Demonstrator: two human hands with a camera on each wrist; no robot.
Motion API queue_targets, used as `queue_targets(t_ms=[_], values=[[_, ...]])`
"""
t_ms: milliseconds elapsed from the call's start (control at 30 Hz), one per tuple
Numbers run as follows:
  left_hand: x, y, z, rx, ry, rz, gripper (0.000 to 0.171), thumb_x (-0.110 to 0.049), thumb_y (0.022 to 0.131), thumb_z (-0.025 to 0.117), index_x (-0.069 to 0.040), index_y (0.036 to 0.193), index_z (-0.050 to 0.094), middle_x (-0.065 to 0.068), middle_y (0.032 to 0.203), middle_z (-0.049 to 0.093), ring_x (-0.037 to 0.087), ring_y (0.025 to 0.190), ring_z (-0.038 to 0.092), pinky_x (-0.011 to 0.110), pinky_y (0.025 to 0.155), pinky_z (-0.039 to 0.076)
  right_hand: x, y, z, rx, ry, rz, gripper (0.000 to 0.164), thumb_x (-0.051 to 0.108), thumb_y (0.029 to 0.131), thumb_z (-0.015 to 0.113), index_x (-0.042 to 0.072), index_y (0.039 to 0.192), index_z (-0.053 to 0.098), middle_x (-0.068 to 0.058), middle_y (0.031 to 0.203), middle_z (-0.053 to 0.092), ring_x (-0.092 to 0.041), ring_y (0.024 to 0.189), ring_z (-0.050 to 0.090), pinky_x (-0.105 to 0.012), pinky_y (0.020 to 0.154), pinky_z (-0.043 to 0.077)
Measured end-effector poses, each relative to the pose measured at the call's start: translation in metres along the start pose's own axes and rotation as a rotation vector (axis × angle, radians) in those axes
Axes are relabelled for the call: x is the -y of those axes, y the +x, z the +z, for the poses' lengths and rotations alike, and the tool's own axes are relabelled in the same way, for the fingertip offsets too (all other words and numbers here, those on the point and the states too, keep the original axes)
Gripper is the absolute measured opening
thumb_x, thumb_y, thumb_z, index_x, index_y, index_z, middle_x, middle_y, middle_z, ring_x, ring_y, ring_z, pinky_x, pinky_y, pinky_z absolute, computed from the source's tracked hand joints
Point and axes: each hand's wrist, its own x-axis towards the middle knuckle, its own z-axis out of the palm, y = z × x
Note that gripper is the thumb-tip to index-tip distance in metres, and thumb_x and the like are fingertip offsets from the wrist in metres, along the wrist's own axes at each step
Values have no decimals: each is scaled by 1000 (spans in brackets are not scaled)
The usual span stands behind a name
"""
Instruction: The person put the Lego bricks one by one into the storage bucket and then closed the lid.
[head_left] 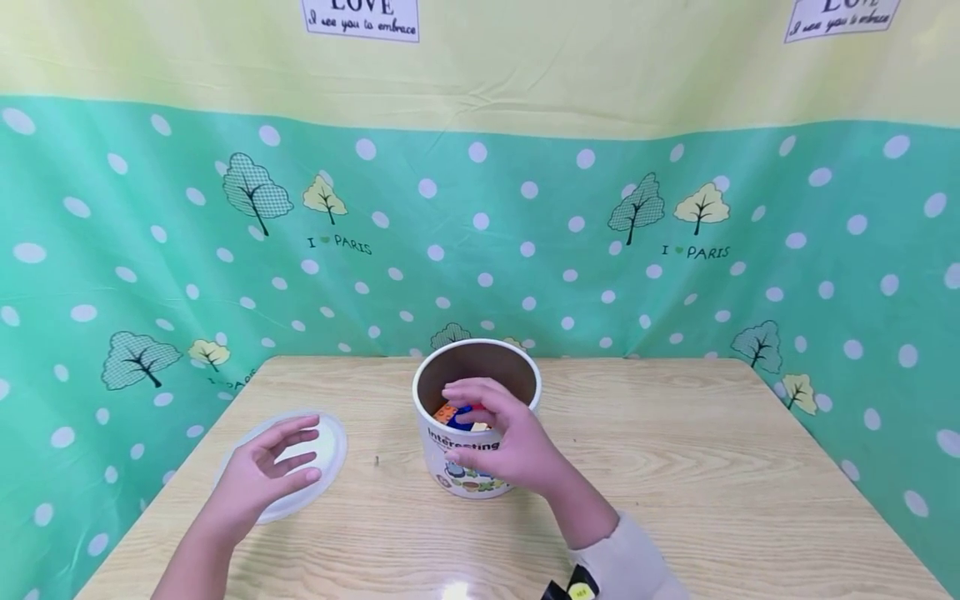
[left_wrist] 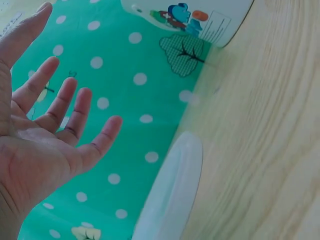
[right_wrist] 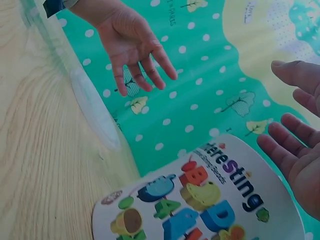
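A white round tub (head_left: 480, 467) printed with "Interesting" and colourful pictures stands at the middle of the table. Inside it, partly hidden by fingers, lie several toy blocks, among them an orange block (head_left: 446, 413) and a blue block (head_left: 461, 419). My right hand (head_left: 506, 433) hovers at the tub's near right rim, fingers loosely bent over the opening and holding nothing. Over at the left, my left hand (head_left: 258, 479) is raised above a translucent white lid (head_left: 330, 442), its fingers spread and relaxed with nothing in them. The left wrist view shows that palm bare.
The wooden table (head_left: 675, 467) carries the tub and the lid. Behind and at both sides hangs a green and yellow cloth (head_left: 480, 250) with dots and trees. A tiny dark speck (head_left: 377, 460) lies between lid and tub.
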Motion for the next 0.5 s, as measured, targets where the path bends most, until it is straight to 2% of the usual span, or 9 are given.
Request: queue_targets(t_ms=[167, 267, 367, 500], values=[[2, -14, -14, -33, 13, -24, 56, 16, 84, 64, 3, 136, 51, -4, 132, 55, 9, 115, 56, 23, 90, 52, 4, 5, 16, 24, 0, -6, 57, -11, 74, 78, -4, 126, 56, -20, 132, 49, -36, 117, 53, -48, 94, 51], [3, -20, -24, -57, 16, -24, 53, 16, 84, 63, 0, 135, 54, -6, 131, 55, 6, 113, 56, 21, 87, 52, 8, 8, 24, 39, -36, -18, 55, -13, 73, 78, -8, 123, 56, -23, 129, 50, -37, 114, 55, -48, 92, 52], [5, -24, -33, -80, 1, -27, 53, 18, 85, 61, -1, 134, 56, -7, 129, 56, 5, 111, 57, 21, 84, 54, 8, 9, 30, 46, -87, -29, 52, -12, 73, 79, -8, 121, 58, -26, 126, 52, -34, 113, 57, -48, 90, 53], [8, -27, -46, -93, -23, -31, 53, 18, 86, 59, 0, 135, 54, -9, 127, 57, 3, 110, 58, 22, 82, 55, -2, 10, 39, 58, -131, -46, 50, -6, 74, 80, -3, 120, 61, -21, 127, 54, -27, 115, 57, -41, 91, 54]])
